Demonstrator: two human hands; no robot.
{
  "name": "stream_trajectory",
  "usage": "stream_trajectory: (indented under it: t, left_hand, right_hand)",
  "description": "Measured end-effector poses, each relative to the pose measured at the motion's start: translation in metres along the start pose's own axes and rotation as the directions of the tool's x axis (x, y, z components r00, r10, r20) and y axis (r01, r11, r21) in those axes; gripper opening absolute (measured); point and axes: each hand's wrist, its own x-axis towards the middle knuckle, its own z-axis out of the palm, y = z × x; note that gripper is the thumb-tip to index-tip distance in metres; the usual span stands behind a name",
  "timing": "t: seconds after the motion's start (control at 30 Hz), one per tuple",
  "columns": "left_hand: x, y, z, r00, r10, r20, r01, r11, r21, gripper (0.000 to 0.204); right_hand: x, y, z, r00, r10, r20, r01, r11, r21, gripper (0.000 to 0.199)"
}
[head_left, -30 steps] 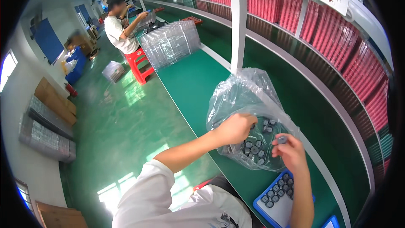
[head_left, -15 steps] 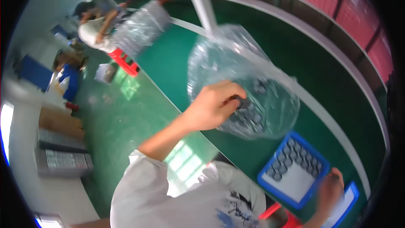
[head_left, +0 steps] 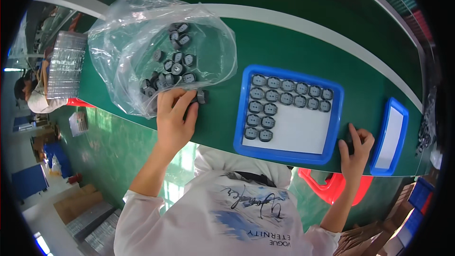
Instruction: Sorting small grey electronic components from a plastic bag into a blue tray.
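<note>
My left hand [head_left: 174,119] is closed at the near edge of a clear plastic bag [head_left: 121,73], its fingers pinching a small dark grey round part [head_left: 203,96]. More such parts [head_left: 177,68] lie loose inside the bag. To the right, a blue tray [head_left: 241,114] with a white bottom holds rows of the same round parts [head_left: 286,98], two full rows along its far side and two columns at the left. My right hand [head_left: 356,155] rests just right of this tray, its fingers curled around something dark, mostly hidden between thumb and fingers.
A second blue tray [head_left: 403,114] with a white bottom stands at the right. Everything rests on a green bench [head_left: 294,38] with a pale rail across it. A red stool [head_left: 332,189] is under the near edge. At far left, a person [head_left: 41,98] sits beside silvery wrapped stacks [head_left: 67,66].
My view has swung toward the tray. The left hand, earlier over the parts inside the bag, is now at its near edge with a part. The right hand remains between the trays.
</note>
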Motion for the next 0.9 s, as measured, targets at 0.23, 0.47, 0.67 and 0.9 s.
stream_trajectory:
  t: [0.23, 0.47, 0.67, 0.9]
  left_hand:
    - [-0.009, -0.003, -0.001, 0.99, -0.082, 0.112, 0.072, 0.993, 0.091, 0.041]
    - [-0.024, 0.003, -0.015, 0.976, -0.057, 0.211, 0.051, 0.998, 0.034, 0.036]
    - [-0.043, 0.006, -0.01, 0.997, -0.003, 0.076, 0.002, 1.0, 0.012, 0.034]
    - [-0.008, 0.013, 0.01, 0.997, -0.035, 0.069, 0.027, 0.993, 0.113, 0.018]
  right_hand:
    - [-0.007, 0.004, 0.009, 0.989, 0.037, -0.143, -0.027, 0.997, 0.068, 0.025]
    - [-0.016, 0.0, 0.007, 0.986, 0.005, -0.164, 0.0, 1.0, 0.031, 0.019]
    - [-0.019, 0.003, 0.009, 0.982, -0.049, -0.184, 0.057, 0.998, 0.04, 0.021]
    - [-0.021, 0.003, 0.01, 0.979, -0.027, -0.204, 0.039, 0.998, 0.053, 0.019]
